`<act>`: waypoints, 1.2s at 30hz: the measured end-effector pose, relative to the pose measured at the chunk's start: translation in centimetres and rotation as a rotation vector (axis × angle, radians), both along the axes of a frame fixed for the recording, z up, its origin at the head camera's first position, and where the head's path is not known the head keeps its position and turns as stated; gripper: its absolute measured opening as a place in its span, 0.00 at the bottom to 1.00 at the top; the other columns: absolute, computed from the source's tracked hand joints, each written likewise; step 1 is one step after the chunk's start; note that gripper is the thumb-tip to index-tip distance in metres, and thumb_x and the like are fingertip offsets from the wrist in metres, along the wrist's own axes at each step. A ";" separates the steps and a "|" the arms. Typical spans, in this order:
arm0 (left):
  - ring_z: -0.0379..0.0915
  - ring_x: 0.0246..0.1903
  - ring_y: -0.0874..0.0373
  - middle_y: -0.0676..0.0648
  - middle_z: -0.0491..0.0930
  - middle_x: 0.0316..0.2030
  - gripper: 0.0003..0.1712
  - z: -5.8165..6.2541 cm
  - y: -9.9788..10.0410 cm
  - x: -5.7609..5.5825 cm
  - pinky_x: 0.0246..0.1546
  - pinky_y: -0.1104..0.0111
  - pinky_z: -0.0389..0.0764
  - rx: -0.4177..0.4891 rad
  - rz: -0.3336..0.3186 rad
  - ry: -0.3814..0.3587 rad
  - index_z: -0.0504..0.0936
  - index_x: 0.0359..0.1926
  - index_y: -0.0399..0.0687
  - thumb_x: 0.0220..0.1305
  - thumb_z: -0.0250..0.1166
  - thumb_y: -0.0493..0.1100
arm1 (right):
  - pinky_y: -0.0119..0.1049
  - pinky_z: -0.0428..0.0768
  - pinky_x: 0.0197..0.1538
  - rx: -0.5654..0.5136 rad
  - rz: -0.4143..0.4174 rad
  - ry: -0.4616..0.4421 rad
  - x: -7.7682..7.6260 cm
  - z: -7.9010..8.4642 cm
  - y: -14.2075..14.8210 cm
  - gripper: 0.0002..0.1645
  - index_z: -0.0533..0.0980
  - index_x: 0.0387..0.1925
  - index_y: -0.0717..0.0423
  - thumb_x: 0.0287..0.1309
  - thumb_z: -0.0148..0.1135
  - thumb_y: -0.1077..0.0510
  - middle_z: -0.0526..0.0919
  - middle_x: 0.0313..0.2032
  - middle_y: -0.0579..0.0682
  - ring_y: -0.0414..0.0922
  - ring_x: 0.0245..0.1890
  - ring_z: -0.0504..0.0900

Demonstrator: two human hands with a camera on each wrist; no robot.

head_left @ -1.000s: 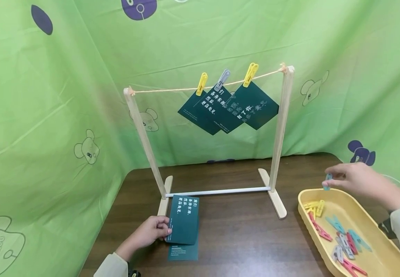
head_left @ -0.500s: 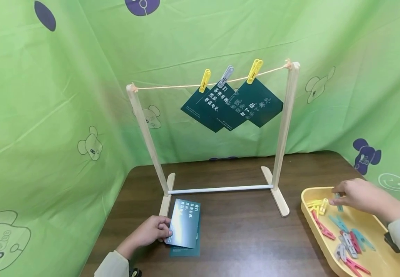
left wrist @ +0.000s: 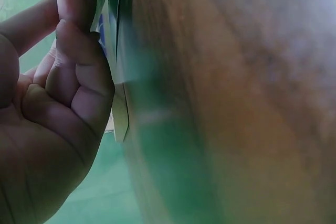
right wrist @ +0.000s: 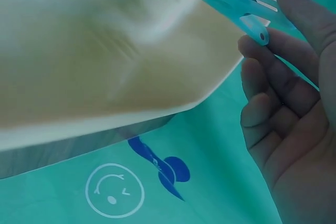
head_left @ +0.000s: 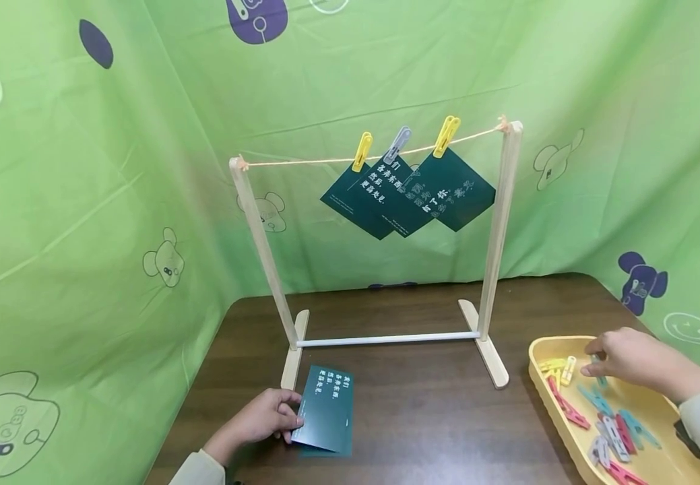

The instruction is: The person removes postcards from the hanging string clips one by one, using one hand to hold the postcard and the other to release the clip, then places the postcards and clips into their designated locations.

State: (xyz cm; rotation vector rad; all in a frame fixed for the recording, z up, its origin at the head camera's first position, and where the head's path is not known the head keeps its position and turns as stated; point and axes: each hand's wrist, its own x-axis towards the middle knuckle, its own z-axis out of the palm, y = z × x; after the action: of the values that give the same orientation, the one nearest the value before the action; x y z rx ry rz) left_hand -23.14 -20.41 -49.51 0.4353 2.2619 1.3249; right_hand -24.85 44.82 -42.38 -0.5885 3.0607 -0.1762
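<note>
My left hand [head_left: 267,417] pinches the left edge of a dark green card [head_left: 325,404] with white writing. Another green card [head_left: 325,454] shows beneath it on the table. At the right, my right hand [head_left: 641,360] is over the far end of a yellow tray [head_left: 671,465]. Between its thumb and fingers it holds a light blue clothespin [right wrist: 231,1], plain in the right wrist view. Inside the tray lie yellow, red, blue and grey clothespins [head_left: 613,434]. The left wrist view shows the left hand's curled fingers [left wrist: 79,77] close to the card's edge.
A wooden frame [head_left: 495,236] stands behind the cards, with a white bar [head_left: 386,339] low across it. Along its string [head_left: 301,162] hang green cards [head_left: 460,192], held by two yellow clothespins [head_left: 447,137] and a grey clothespin [head_left: 397,145]. Green cloth [head_left: 350,81] surrounds the table.
My right hand has gone down from above the tray's far rim into the tray area, still holding the blue clothespin. The left hand's card has tipped lower toward the card under it.
</note>
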 end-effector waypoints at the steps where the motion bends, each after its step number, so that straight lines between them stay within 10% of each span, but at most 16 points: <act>1: 0.78 0.19 0.63 0.35 0.86 0.26 0.28 0.0 0.0 0.1 0.20 0.72 0.75 0.002 -0.001 -0.008 0.71 0.59 0.21 0.66 0.68 0.37 | 0.35 0.77 0.28 0.002 0.004 -0.003 0.1 -0.1 0.0 0.14 0.82 0.26 0.50 0.51 0.75 0.45 0.80 0.22 0.38 0.33 0.22 0.73; 5: 0.79 0.19 0.63 0.35 0.86 0.26 0.30 0.0 0.1 0.5 0.21 0.72 0.76 0.011 -0.003 -0.027 0.68 0.60 0.19 0.66 0.68 0.36 | 0.29 0.64 0.25 0.010 -0.001 -0.015 0.3 -0.7 0.1 0.18 0.73 0.19 0.41 0.52 0.75 0.45 0.68 0.17 0.34 0.30 0.19 0.61; 13: 0.81 0.20 0.61 0.41 0.86 0.25 0.33 -0.3 0.6 1.0 0.22 0.72 0.79 0.017 0.022 -0.069 0.65 0.63 0.21 0.63 0.68 0.32 | 0.40 0.78 0.31 0.038 -0.031 -0.053 -0.2 -1.5 0.4 0.14 0.82 0.27 0.46 0.48 0.76 0.43 0.82 0.25 0.37 0.35 0.24 0.75; 21: 0.79 0.19 0.61 0.46 0.83 0.23 0.32 -0.1 0.8 1.0 0.21 0.72 0.77 -0.020 0.018 -0.070 0.66 0.62 0.23 0.61 0.69 0.31 | 0.32 0.67 0.25 0.046 -0.024 -0.028 0.0 -2.3 0.1 0.18 0.73 0.19 0.41 0.49 0.75 0.43 0.71 0.20 0.35 0.32 0.20 0.64; 36: 0.77 0.18 0.63 0.46 0.82 0.22 0.31 0.2 1.1 1.1 0.19 0.74 0.76 -0.044 -0.001 -0.058 0.67 0.61 0.22 0.61 0.68 0.31 | 0.41 0.75 0.27 0.075 -0.035 -0.034 -0.3 -3.1 0.6 0.18 0.75 0.21 0.46 0.45 0.77 0.45 0.76 0.22 0.39 0.38 0.22 0.73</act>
State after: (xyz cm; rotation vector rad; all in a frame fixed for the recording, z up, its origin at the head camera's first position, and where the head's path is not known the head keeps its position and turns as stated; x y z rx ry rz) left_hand -22.08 -19.27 -49.28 0.3780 2.2377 1.2682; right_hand -25.14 45.38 -45.45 -0.5229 3.0309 -0.0711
